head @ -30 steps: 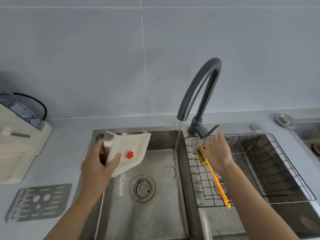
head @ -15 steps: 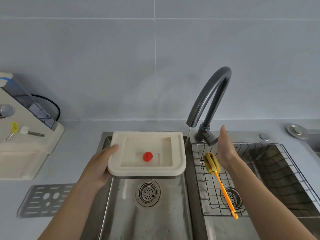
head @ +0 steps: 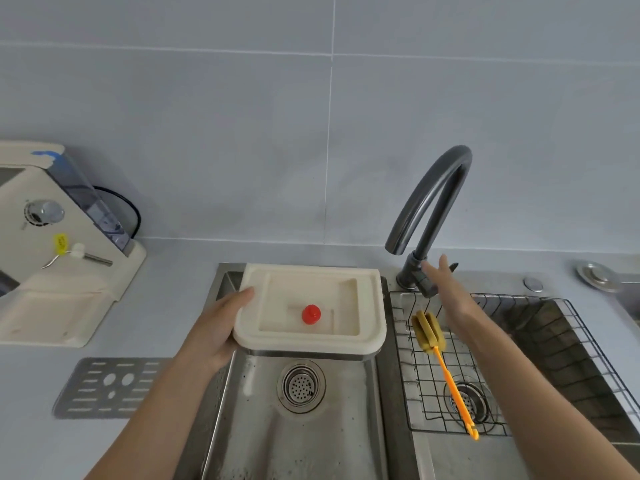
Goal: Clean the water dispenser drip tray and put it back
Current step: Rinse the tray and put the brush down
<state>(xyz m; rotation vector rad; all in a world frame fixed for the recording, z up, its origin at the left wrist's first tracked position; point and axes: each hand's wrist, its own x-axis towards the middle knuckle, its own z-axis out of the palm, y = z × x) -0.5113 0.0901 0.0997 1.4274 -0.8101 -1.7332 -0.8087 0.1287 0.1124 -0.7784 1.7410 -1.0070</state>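
My left hand [head: 221,327] grips the cream drip tray [head: 310,308] by its near-left edge, level above the left sink basin [head: 298,427], while my right hand [head: 446,292] reaches open-fingered to the faucet [head: 427,216] lever. I reckon this is the rinsing stage; next comes running water or scrubbing with the brush [head: 429,332] in the wire rack [head: 491,368]. Beyond, the grille plate [head: 110,386] lies on the grey tabletop [head: 166,268] by the dispenser [head: 52,244], tiled wall behind.

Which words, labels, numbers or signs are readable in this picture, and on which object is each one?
No text can be read.
Yellow tag on the water dispenser: dark marks, too blurred to read.
Small print beside the dispenser's knob: too small to read.
Drip tray: no lettering visible.
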